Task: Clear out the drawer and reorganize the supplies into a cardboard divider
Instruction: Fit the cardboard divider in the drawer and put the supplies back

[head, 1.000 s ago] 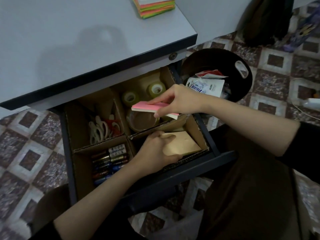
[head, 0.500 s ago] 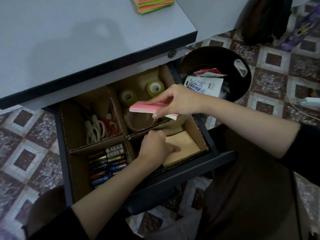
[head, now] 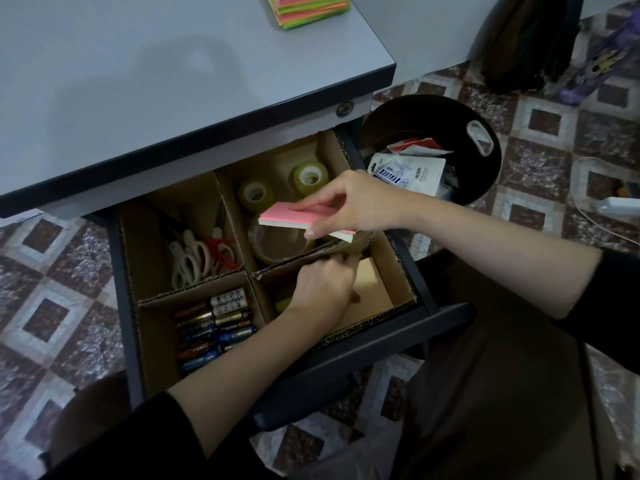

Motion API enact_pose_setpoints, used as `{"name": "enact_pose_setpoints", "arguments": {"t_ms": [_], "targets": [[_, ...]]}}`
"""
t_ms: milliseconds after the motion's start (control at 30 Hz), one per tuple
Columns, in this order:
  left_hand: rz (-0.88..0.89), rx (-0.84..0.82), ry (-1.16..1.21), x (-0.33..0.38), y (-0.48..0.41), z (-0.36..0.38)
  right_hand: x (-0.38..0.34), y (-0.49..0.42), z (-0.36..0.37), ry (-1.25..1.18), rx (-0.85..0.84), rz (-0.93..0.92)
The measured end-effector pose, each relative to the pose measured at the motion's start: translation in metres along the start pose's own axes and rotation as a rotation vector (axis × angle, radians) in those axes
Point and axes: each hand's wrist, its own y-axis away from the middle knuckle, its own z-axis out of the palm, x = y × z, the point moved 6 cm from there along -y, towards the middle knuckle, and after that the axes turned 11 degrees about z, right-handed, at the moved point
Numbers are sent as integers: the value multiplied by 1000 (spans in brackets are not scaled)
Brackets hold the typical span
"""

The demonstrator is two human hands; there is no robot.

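While the pink note pad (head: 298,216) is held over the open drawer (head: 363,344), the 4 o'clock cell of the cardboard divider (head: 194,289) is occupied by the left hand (head: 322,289). The pad is pinched flat in the grip of the right hand (head: 360,206) — thumb underneath, fingers laid along the top. It is poised above the large tape roll (head: 277,244) at 1 o'clock and not yet set down.

The left hand's grip cannot be read. Its fingers are curled toward the cross wall, over tan sheets (head: 374,285) on the cell floor, and whether anything is held is hidden. Scissors (head: 197,258) are kept at 10 o'clock and batteries (head: 214,327) at 7 o'clock.

The pad is probably meant for the 4 o'clock cell. If it is lowered before that cell is vacated, it could be landed on the knuckles or left tilted against a wall. The cross wall looks bowed near the fingers — it might be pushed over into the tape cell if leaned on. Because the pad is gripped by one end only, it could be dropped into the tape roll's hollow. More notes (head: 308,8) wait on the table (head: 138,81) at 12 o'clock.
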Motion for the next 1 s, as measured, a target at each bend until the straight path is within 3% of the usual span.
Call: {"name": "enact_pose_setpoints", "arguments": {"t_ms": [100, 233, 300, 400, 600, 733, 800, 900, 1000], "targets": [[75, -38, 38, 2, -6, 2, 0, 2, -1, -4, 11, -6], [155, 37, 229, -5, 15, -2, -1, 12, -9, -68, -14, -21], [247, 181, 304, -10, 33, -14, -1, 22, -15, -88, -44, -31], [244, 463, 370, -34, 64, -41, 0, 35, -23, -118, -107, -43], [-46, 821, 236, -101, 108, -65, -5, 46, -21, -56, -179, -55], [-152, 714, 182, -125, 100, -55, -6, 50, 13, -14, -365, -10], [-190, 615, 209, -129, 94, -47, 6, 46, 31, 47, -361, 25], [-205, 557, 220, -131, 85, -44, 18, 37, 45, 493, -149, -38], [-228, 508, 238, -132, 77, -42, 27, 36, 53, 829, -160, -19]]}}
